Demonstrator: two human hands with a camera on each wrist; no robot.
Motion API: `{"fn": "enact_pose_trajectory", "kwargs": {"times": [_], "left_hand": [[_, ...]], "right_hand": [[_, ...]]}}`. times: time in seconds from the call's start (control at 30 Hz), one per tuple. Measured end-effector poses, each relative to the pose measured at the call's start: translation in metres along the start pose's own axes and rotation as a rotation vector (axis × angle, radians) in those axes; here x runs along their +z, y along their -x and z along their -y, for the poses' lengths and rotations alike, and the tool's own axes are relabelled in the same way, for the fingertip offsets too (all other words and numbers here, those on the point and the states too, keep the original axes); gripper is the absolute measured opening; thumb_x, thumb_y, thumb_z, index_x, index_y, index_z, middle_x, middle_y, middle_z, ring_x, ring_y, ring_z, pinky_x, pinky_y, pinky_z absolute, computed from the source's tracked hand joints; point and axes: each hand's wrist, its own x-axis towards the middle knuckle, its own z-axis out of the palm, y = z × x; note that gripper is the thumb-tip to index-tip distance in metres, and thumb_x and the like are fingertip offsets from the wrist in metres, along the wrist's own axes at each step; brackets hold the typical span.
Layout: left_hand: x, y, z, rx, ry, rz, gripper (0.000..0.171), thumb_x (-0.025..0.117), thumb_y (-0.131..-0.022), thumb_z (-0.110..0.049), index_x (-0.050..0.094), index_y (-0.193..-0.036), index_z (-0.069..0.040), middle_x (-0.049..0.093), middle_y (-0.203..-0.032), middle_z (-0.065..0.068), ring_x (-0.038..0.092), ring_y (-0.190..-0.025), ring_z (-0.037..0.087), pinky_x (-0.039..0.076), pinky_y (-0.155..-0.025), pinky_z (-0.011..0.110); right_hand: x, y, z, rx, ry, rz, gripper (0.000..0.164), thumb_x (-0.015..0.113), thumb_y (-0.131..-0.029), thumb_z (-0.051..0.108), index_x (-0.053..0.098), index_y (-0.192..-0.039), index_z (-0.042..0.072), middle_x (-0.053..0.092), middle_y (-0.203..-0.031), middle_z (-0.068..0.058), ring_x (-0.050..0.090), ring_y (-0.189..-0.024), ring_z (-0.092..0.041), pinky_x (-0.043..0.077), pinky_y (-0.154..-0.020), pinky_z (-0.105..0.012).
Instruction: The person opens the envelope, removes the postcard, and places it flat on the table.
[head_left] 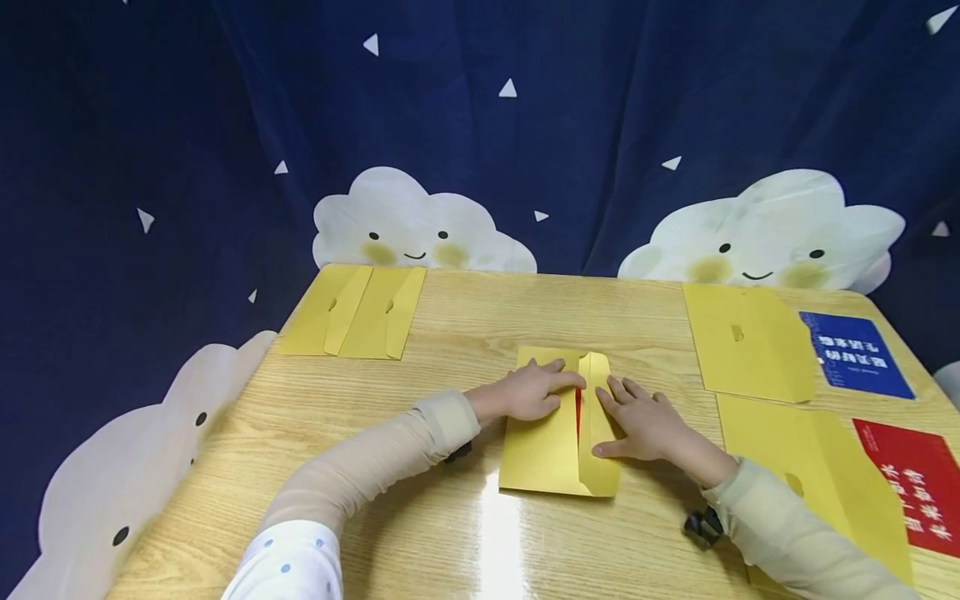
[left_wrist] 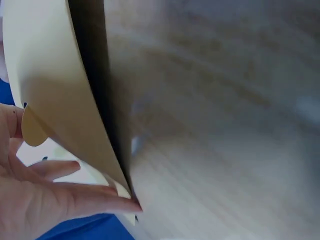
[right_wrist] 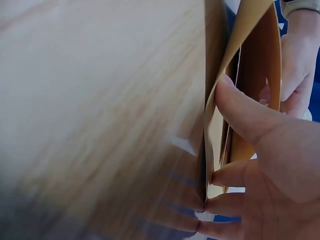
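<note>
A yellow envelope [head_left: 540,458] lies in the middle of the wooden table, its flap on the right. Through a narrow slit between body and flap, a strip of red [head_left: 578,417] shows. My left hand [head_left: 532,392] rests on the envelope's body, with a finger reaching to the slit. On the flap [head_left: 597,417] lies my right hand [head_left: 641,421], its fingers spread and fairly straight. In the right wrist view, the right thumb [right_wrist: 245,107] touches the bent-up paper. The left wrist view has the left fingers [left_wrist: 60,170] beside the envelope's half-round notch and edge.
Two yellow envelopes [head_left: 300,329] [head_left: 367,333] lie at the far left. Two larger-looking ones [head_left: 720,358] [head_left: 825,517] lie at the right with flaps spread, beside a blue card [head_left: 855,354] and a red card [head_left: 918,483]. Behind the table hangs a dark blue curtain [head_left: 465,125].
</note>
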Motion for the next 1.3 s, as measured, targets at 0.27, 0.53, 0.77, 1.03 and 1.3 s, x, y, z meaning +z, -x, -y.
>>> {"fn": "enact_pose_trajectory", "kwargs": {"times": [0.27,0.53,0.77,1.03,1.3], "left_hand": [[-0.002,0.001,-0.001,-0.007,-0.014,0.033,0.038,0.038,-0.095,-0.013,0.043,-0.133,-0.02,0.038,-0.141,0.004,0.025,-0.133,0.023,0.018,-0.106,0.05],[0.003,0.002,-0.004,-0.066,-0.018,-0.034,0.046,0.039,-0.09,-0.056,0.045,-0.126,-0.027,0.044,-0.136,0.007,0.037,-0.125,0.035,0.031,-0.096,0.057],[0.011,0.004,-0.011,-0.17,-0.026,-0.078,0.064,0.049,-0.076,-0.071,0.042,-0.125,-0.031,0.037,-0.141,0.009,0.036,-0.12,0.048,0.035,-0.082,0.066],[0.011,0.007,-0.012,-0.177,0.04,-0.1,0.056,0.054,-0.079,-0.061,0.042,-0.123,-0.029,0.035,-0.142,0.008,0.032,-0.122,0.05,0.033,-0.085,0.066],[0.01,0.007,-0.01,-0.121,0.057,-0.143,0.048,0.055,-0.08,-0.059,0.045,-0.116,-0.029,0.048,-0.124,0.0,0.05,-0.106,0.037,0.039,-0.083,0.06]], "right_hand": [[-0.001,0.0,0.002,0.008,-0.003,0.007,0.091,0.062,-0.075,0.058,0.036,-0.136,-0.005,0.025,-0.141,-0.029,0.024,-0.127,-0.048,0.026,-0.087,-0.068],[-0.002,0.0,0.002,0.003,0.016,0.0,0.091,0.062,-0.074,0.058,0.037,-0.136,-0.004,0.026,-0.141,-0.029,0.025,-0.126,-0.048,0.028,-0.086,-0.068],[-0.001,0.0,0.002,0.0,0.02,0.002,0.092,0.062,-0.074,0.059,0.037,-0.136,-0.004,0.026,-0.141,-0.029,0.025,-0.127,-0.048,0.028,-0.086,-0.068],[0.003,0.0,0.0,-0.033,0.031,-0.035,0.089,0.061,-0.075,0.059,0.034,-0.14,0.004,0.028,-0.14,-0.03,0.028,-0.125,-0.049,0.031,-0.084,-0.067],[0.003,0.0,-0.001,-0.095,0.069,-0.046,0.074,0.059,-0.078,0.055,0.038,-0.14,0.02,0.03,-0.136,-0.035,0.032,-0.12,-0.053,0.037,-0.078,-0.066]]}}
